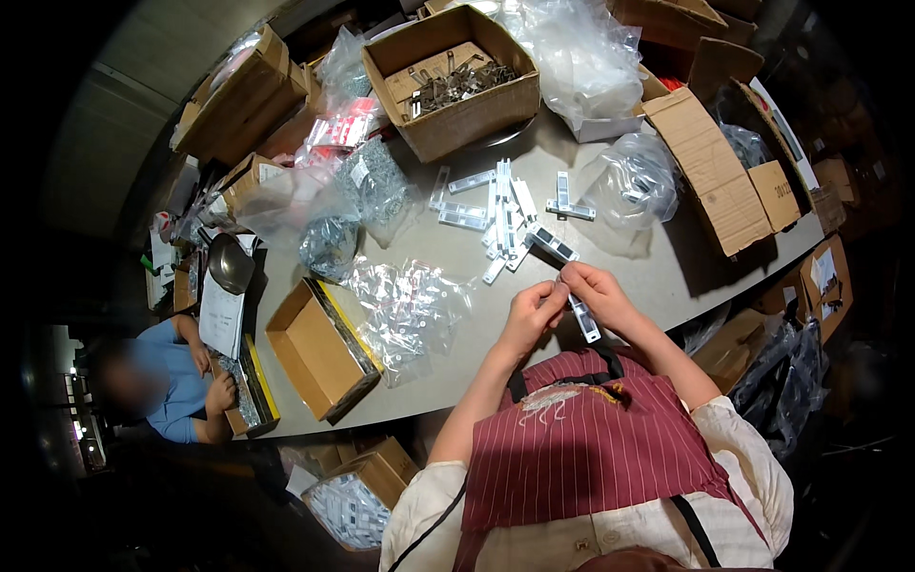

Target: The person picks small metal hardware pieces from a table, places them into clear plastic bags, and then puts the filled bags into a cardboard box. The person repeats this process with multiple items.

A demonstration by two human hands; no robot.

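My left hand (534, 313) and my right hand (602, 297) meet at the table's near edge with fingertips pinched together. A narrow whitish part with dark windows (584, 322) sticks out below the right fingers, which hold it. Something too small to make out, if anything, is between the left fingertips. Just beyond my hands lies a similar part with dark openings (553, 244). Farther off, a loose pile of such slim white parts (505, 212) is spread on the table, and two more crossed white parts (570, 208) lie to its right.
A cardboard box of small metal pieces (424, 124) stands at the back. Clear bags (405, 315) and an open shallow carton (319, 348) lie to the left. Far left, a person in blue (176, 386) works at a tray. An open carton (710, 172) stands right.
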